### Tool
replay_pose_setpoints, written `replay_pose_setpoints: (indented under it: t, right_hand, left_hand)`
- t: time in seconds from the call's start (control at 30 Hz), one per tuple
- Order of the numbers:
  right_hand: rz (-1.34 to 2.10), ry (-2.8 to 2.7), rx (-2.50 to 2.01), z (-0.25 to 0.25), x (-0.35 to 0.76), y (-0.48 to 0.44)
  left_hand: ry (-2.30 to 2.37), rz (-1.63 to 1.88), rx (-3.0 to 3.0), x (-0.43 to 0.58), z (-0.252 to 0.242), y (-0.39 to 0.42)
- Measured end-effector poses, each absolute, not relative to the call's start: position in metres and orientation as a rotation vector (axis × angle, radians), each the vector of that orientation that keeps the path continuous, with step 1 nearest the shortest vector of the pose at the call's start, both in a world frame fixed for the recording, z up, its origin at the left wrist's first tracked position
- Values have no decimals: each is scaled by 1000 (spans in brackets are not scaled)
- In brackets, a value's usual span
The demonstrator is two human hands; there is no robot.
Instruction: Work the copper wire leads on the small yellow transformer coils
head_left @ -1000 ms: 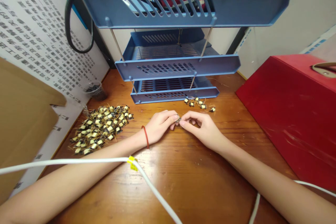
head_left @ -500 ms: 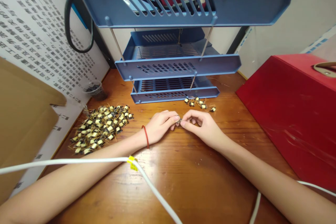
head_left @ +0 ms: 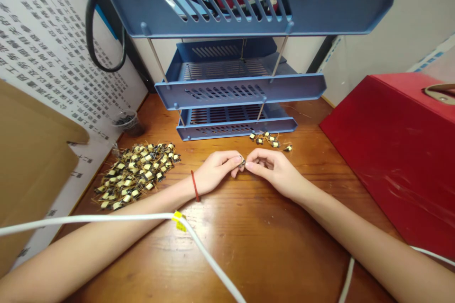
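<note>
Over the middle of the wooden table, my left hand (head_left: 222, 166) pinches a small transformer (head_left: 242, 163) between thumb and fingers. Its dark pin row shows; the rest is mostly covered by the fingertips. From the other side, my right hand (head_left: 272, 170) has thumb and forefinger pressed together at the part's right edge. Whatever those fingertips grip, perhaps a thin wire, is too small to make out. A heap of similar transformers (head_left: 142, 165), yellow-wrapped with black bases and copper-coloured wires, lies left of my left hand. Several more transformers (head_left: 273, 144) lie just beyond my right hand.
A blue tiered tray rack (head_left: 227, 133) stands behind the hands. At the back left is a clear cup (head_left: 133, 128) holding dark bits. A red box (head_left: 387, 151) stands at right. A white cable (head_left: 209, 248) with a yellow tag crosses in front, over my left forearm.
Both hands stay at the same spot. My left wrist has shifted slightly left, and a little more of the transformer shows between the fingertips.
</note>
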State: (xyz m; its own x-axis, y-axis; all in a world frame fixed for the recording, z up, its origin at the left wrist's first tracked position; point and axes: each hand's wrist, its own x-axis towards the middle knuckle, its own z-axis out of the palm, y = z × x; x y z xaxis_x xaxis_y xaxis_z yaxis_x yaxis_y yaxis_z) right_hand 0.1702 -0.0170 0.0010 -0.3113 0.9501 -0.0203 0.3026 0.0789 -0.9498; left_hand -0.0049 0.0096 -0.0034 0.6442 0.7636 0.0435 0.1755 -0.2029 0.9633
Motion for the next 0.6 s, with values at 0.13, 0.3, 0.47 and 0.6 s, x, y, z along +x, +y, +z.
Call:
replay_pose_setpoints:
  t: [0.13,0.3,0.47,0.6]
  right_hand:
    - [1242,-1708,-1239,0,170,-17]
    - [1241,-1712,-1221,0,170,-17]
    - [1246,-1713,-1218,-1,172,-17]
    - [1234,-1688,-1217,-3,173,-17]
  left_hand:
    - [737,650,1680,-4,-3,10]
    - [718,658,1647,-4,-4,10]
    - [731,662,1648,-4,-4,10]
    - [768,681,1649,-4,-5,10]
